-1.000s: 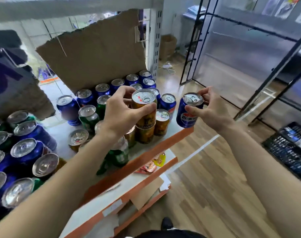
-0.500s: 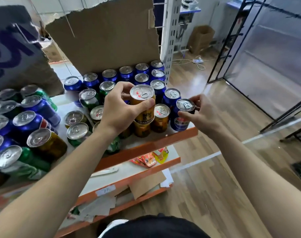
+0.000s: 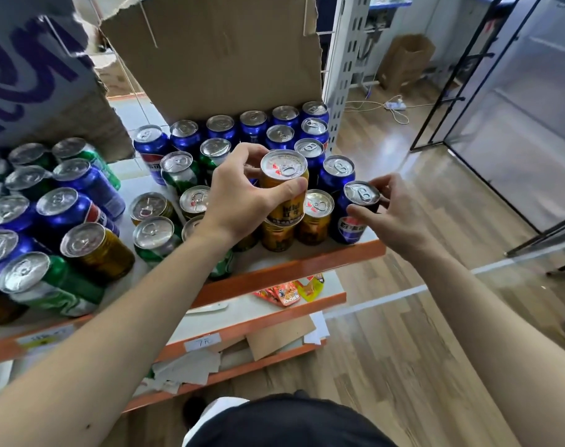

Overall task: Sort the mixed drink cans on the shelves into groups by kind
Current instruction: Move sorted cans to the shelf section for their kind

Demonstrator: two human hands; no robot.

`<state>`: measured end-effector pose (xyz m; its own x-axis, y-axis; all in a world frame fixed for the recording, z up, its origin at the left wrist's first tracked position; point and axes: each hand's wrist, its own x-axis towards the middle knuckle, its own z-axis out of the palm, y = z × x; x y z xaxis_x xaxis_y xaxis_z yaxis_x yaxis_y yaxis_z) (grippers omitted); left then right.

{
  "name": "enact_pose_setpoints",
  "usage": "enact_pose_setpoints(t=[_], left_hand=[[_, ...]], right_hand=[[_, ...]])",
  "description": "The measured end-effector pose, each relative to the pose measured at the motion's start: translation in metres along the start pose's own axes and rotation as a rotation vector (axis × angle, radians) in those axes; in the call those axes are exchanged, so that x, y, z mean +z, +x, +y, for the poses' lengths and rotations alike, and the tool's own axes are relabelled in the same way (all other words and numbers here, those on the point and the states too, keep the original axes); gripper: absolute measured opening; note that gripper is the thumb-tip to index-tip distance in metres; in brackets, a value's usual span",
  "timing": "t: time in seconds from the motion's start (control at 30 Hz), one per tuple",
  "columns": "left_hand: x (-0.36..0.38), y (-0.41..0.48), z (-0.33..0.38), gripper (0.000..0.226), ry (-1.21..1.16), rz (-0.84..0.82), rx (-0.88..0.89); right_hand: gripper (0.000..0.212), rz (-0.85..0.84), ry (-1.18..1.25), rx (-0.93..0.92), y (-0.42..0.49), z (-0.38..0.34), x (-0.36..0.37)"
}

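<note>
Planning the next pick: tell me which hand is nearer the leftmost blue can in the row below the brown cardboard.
Left. The left hand, gripping the upper gold can, is right of the leftmost blue can; the right hand, holding the front blue can, is farther right.

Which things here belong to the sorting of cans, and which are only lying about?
Belong: gold can in the left hand; blue can in the right hand; back-row blue cans; green cans; shelf.
Lying about: cardboard sheet; snack packets; paper scraps; brown bag.
</note>
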<state>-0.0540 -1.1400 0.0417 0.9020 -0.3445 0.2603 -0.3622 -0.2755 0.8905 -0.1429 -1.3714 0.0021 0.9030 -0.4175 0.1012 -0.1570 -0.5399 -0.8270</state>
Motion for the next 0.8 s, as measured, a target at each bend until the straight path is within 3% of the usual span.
enact_pose_setpoints(t=[0.2,0.4,0.53,0.67,0.8], left_hand=[[0.008,0.002,-0.001,0.053,0.000,-0.004,0.007],[0.011,-0.001,-0.003,0.054,-0.017,-0.023,-0.001],[0.009,0.000,0.000,0.056,-0.001,-0.012,0.001],[0.001,-0.002,0.003,0.055,0.011,0.012,0.018],[-0.015,-0.007,0.003,0.054,0.016,0.056,0.008]], right_hand=[[0.052,-0.199,0.042,0.064,0.010,0.006,-0.009],[0.059,-0.265,-0.039,0.081,0.011,0.005,-0.010],[0.076,-0.172,-0.188,-0.026,0.006,-0.012,-0.018],[0.069,-0.133,-0.366,-0.194,0.004,-0.042,-0.021],[0.065,-0.160,-0.397,-0.306,0.008,-0.068,-0.008]])
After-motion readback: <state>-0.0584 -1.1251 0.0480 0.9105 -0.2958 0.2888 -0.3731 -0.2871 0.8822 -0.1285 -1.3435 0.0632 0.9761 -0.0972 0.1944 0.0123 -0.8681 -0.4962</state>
